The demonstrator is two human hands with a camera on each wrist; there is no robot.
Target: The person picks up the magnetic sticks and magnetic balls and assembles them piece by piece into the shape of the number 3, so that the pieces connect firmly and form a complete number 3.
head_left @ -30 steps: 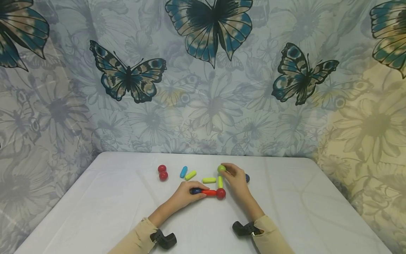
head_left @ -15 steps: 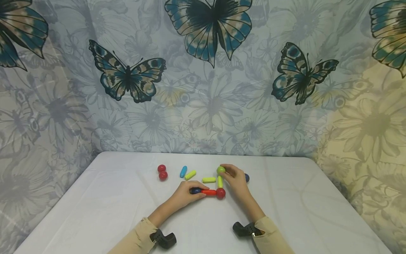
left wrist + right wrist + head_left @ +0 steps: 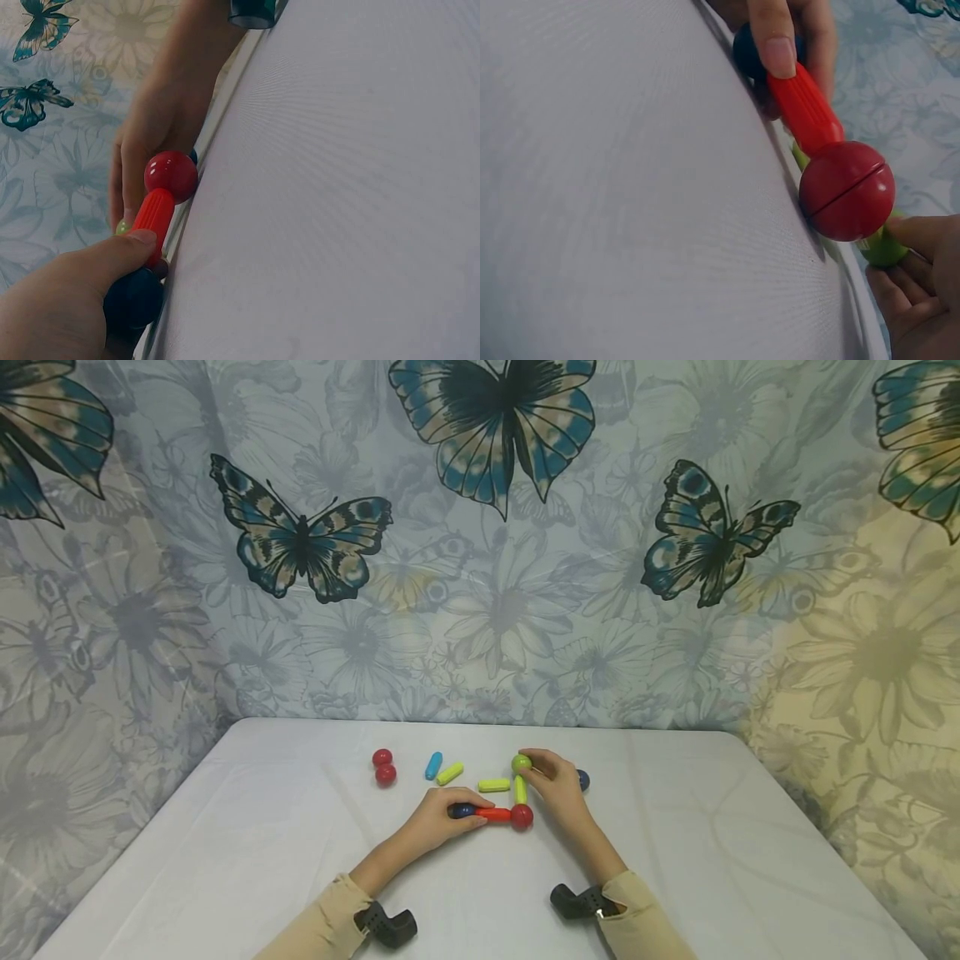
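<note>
My left hand (image 3: 442, 814) pinches a red ribbed rod (image 3: 495, 815) between thumb and fingers, close to the dark blue ball (image 3: 462, 810) at its left end. A red ball (image 3: 521, 817) sits on the rod's right end; its seam shows in the right wrist view. From that ball a yellow-green rod (image 3: 520, 791) points toward the back of the table. At the rod's far end my right hand (image 3: 558, 781) pinches a lime green ball (image 3: 521, 763), which appears to meet the rod. In the left wrist view, the green ball (image 3: 124, 226) is mostly hidden by the fingers.
Two red balls (image 3: 384, 767) lie at the back left of the white table (image 3: 225, 860). Beside them are a blue rod (image 3: 433, 766) and a yellow-green rod (image 3: 450, 773). Another yellow-green rod (image 3: 493, 785) lies centrally. A dark blue ball (image 3: 583, 779) is partly behind my right hand.
My right hand has brought the green ball slightly nearer to me, closing the gap to the yellow-green rod. The left hand holds its place.
</note>
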